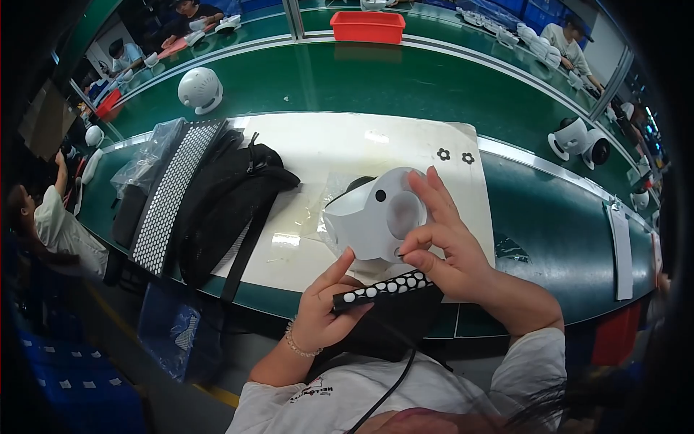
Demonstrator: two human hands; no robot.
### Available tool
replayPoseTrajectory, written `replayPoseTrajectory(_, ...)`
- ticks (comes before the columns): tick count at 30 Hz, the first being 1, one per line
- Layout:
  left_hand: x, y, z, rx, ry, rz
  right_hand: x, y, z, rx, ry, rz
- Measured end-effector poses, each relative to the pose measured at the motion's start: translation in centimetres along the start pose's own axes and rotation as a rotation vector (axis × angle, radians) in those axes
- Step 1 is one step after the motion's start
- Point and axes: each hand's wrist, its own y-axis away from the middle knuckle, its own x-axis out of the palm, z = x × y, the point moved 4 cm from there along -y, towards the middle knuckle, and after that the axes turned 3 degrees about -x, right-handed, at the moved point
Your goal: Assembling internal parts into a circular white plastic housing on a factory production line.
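Note:
A white plastic device housing (352,226) lies on its side in front of me, over clear plastic film. It has a round hollow, and a round black pad (380,195) sits on its face. My left hand (329,307) grips a black strip with white round dots (383,290) just below the housing; its index finger points up to the housing's lower edge. The thumb and index finger of my right hand (452,257) pinch together at a small round recess (398,252) on the housing. Something small and dark, seemingly a pad, shows at those fingertips. My other right fingers are raised beside the housing.
Left of the white board (318,137) lie a black pouch (231,195), a large dotted sheet (173,195) and clear plastic bags (148,155). White devices (200,90) stand on the green belt beyond, with a red bin (367,27) farther back. Several people work nearby.

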Motion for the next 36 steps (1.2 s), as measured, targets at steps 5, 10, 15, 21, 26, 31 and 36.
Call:
replayPoseTrajectory(5, 0.0, -0.2, -0.1, 0.003, -0.015, 0.000, -0.1, -0.1, -0.4, 0.017, 0.019, 0.071)
replayPoseTrajectory(10, 0.1, -0.2, 0.1, -0.028, -0.037, -0.020, -0.1, -0.1, -1.2, -0.059, 0.015, 0.071)
replayPoseTrajectory(15, 0.0, -0.1, 0.2, -0.015, -0.050, -0.019, -0.4, -0.3, -1.0, -0.039, -0.060, 0.028)
replayPoseTrajectory(21, 0.1, -0.2, 0.0, -0.023, -0.038, -0.013, 0.0, -0.2, -0.2, -0.035, 0.031, 0.004)
replayPoseTrajectory(26, 0.1, -0.4, 0.0, -0.037, -0.044, -0.008, 0.0, -0.3, -0.4, -0.021, 0.078, 0.018)
replayPoseTrajectory(31, 0.1, -0.4, 0.0, -0.036, -0.056, -0.008, 0.1, -0.1, -0.9, -0.036, 0.052, 0.017)
replayPoseTrajectory(36, 0.1, -0.3, 0.4, -0.011, -0.064, 0.007, -0.5, 0.7, -1.5, -0.196, 0.208, 0.082)
